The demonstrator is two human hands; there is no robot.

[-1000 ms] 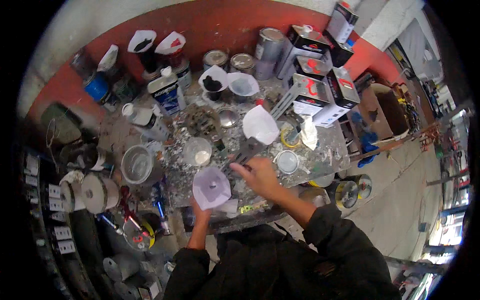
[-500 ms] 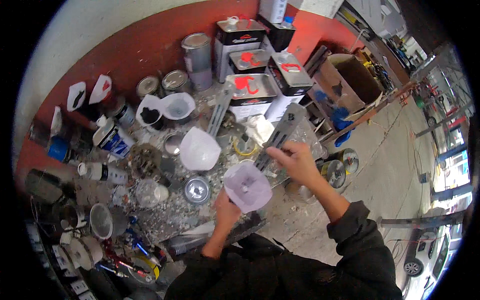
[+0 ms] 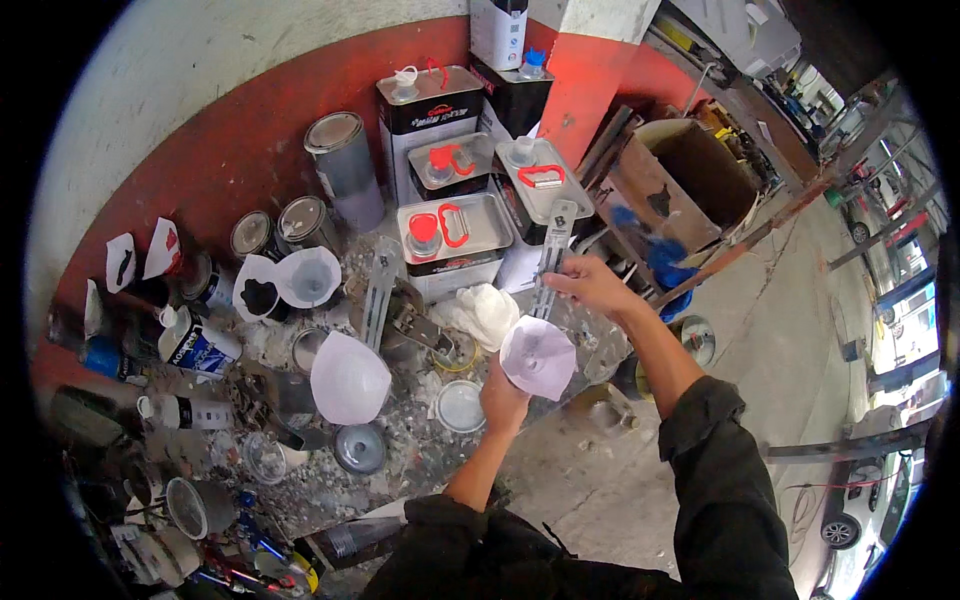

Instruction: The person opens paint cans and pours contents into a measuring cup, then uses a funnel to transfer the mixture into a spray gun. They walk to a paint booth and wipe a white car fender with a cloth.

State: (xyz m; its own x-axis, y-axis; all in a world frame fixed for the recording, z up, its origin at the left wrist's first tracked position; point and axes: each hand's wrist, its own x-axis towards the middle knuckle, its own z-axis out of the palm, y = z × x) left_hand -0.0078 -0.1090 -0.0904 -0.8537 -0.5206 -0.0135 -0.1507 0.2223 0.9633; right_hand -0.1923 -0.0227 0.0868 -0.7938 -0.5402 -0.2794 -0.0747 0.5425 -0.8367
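Clasping the pale paper cone (image 3: 540,362) near the bench's edge, the left hand (image 3: 504,402) is wrapping its lower side; the right hand (image 3: 598,290) is pinching a slotted metal strip (image 3: 558,232), whose lower end is sitting by the cone's rim.

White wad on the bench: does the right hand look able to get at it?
Probably yes: the wad lies uncovered, left of the right hand. But that hand holds a strip, so it would likely need to free itself first.
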